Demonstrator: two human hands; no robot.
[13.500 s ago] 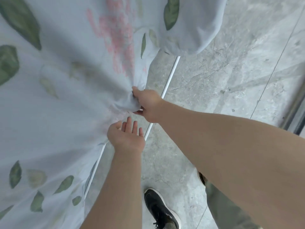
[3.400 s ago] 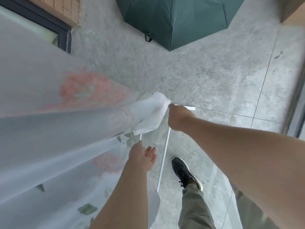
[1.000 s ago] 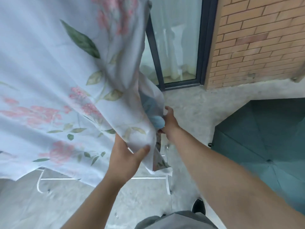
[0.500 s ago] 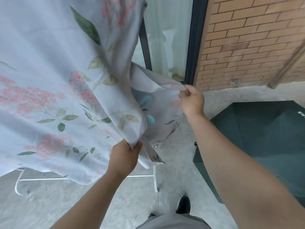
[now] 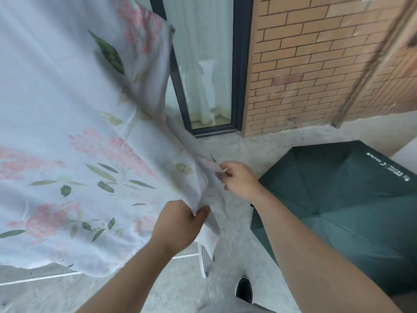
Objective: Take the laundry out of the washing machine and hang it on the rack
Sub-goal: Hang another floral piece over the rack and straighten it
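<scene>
We see the sheet (image 5: 67,136) filling the left side of the view: thin, pale blue-white cloth, half translucent, printed with pink flower clusters and green leaves. It drapes over the rack (image 5: 202,263), and only slim white tubes of the rack show under its lower hem. They meet at a corner beneath the hands. The cloth's right edge gathers into soft folds that run down towards that corner.

The left hand (image 5: 178,222) pinches one of these folds between thumb and curled fingers, knuckles towards us. The right hand (image 5: 239,179) is just beside it, up and to the right, with its fingers curled round a bit of the sheet's edge; small white tips of cloth stick out between them.

Beneath lies a grey, mottled stone floor (image 5: 171,290). An open dark green umbrella (image 5: 349,199), smooth and ribbed into panels, rests on the floor to the right. A black shoe (image 5: 244,290) shows at the bottom. Behind stand an orange brick wall (image 5: 316,64) and a dark-framed glass door (image 5: 203,64).

Half a second ago the right hand held the edge higher, in front of the bricks. Now it sits lower and closer to the left hand, which keeps its pinch.
</scene>
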